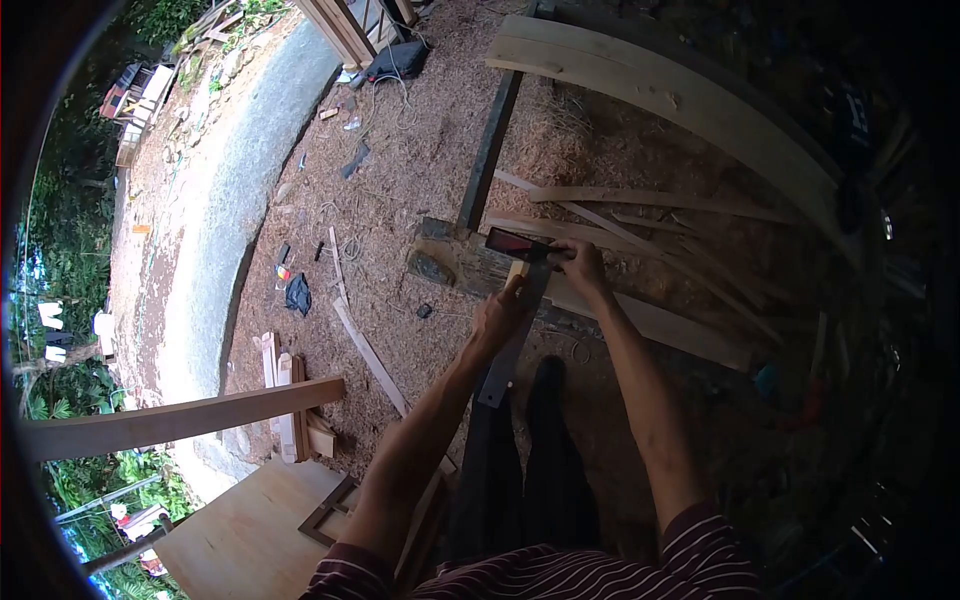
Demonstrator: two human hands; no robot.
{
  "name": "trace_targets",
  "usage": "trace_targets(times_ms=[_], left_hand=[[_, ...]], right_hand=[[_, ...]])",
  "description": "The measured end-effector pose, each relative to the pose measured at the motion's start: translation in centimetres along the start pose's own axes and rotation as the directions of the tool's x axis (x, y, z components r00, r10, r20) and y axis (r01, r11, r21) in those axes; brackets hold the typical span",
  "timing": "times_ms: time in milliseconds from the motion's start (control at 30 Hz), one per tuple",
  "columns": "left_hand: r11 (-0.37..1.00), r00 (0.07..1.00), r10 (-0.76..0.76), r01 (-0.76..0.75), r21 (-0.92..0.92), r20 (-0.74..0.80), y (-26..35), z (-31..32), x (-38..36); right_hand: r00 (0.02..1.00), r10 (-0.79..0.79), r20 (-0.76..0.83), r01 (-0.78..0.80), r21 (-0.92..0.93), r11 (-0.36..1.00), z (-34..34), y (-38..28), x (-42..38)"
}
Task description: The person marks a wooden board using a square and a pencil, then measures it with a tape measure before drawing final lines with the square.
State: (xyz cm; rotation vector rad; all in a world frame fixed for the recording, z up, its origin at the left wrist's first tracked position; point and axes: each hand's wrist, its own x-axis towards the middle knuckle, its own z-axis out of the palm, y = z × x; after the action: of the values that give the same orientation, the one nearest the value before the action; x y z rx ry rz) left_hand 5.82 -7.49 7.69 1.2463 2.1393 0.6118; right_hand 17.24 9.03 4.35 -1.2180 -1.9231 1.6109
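Note:
A handsaw [508,362] with a black and red handle lies in front of me. Its long grey blade points back toward my legs and has a hole near the tip. My right hand [581,268] is closed at the handle end, fingers bent around it. Beside the blade's left edge, my left hand [497,318] is closed around a small pale wooden piece [517,271] that sticks up past the thumb. The fingers hide most of that piece. Under the hands runs a wooden beam [650,325].
A wide plank [640,85] spans the upper right. Thin wood strips [660,205] lie on shavings beneath it. Stones [431,267] sit left of the saw handle. At lower left are a long board [180,413], stacked offcuts [288,410] and a plywood sheet [240,530].

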Motion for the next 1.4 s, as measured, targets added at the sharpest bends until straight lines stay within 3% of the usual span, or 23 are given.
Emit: trace_targets(times_ms=[433, 500, 633, 933, 1100, 1233, 1400], left_hand=[[0.999, 1.0, -0.01, 0.009, -0.053, -0.023, 0.0, 0.3, 0.0], [0.999, 1.0, -0.025, 0.025, 0.039, -0.002, 0.0, 0.4, 0.1], [1.0, 0.999, 0.016, -0.017, -0.026, -0.042, -0.9, 1.3, 0.3], [0.996, 0.999, -0.038, 0.038, 0.079, -0.005, 0.9, -0.3, -0.2], [1.0, 0.998, 0.017, -0.017, -0.004, -0.06, 0.0, 0.5, 0.0], [0.999, 0.999, -0.041, 0.041, 0.01, -0.011, 0.4, 0.3, -0.2], [0.998, 1.0, 0.03, -0.03, 0.049, -0.004, 1.4, -0.6, -0.3]], right_hand=[[0.997, 0.077, -0.004, -0.077, 0.025, 0.997, 0.2, 0.3, 0.2], [0.997, 0.079, 0.003, -0.079, 0.023, 0.997, 0.3, 0.3, 0.2], [0.999, 0.049, 0.011, -0.05, 0.05, 0.997, 0.1, -0.2, -0.3], [0.998, 0.053, 0.015, -0.054, 0.067, 0.996, -0.1, -0.8, -0.4], [1.0, 0.026, 0.01, -0.026, 0.016, 1.0, -0.1, -0.2, -0.2], [0.999, 0.031, 0.024, -0.032, 0.034, 0.999, -0.1, 0.1, -0.2], [1.0, -0.004, -0.028, 0.004, -0.011, 1.0, 0.3, 0.2, 0.0]])
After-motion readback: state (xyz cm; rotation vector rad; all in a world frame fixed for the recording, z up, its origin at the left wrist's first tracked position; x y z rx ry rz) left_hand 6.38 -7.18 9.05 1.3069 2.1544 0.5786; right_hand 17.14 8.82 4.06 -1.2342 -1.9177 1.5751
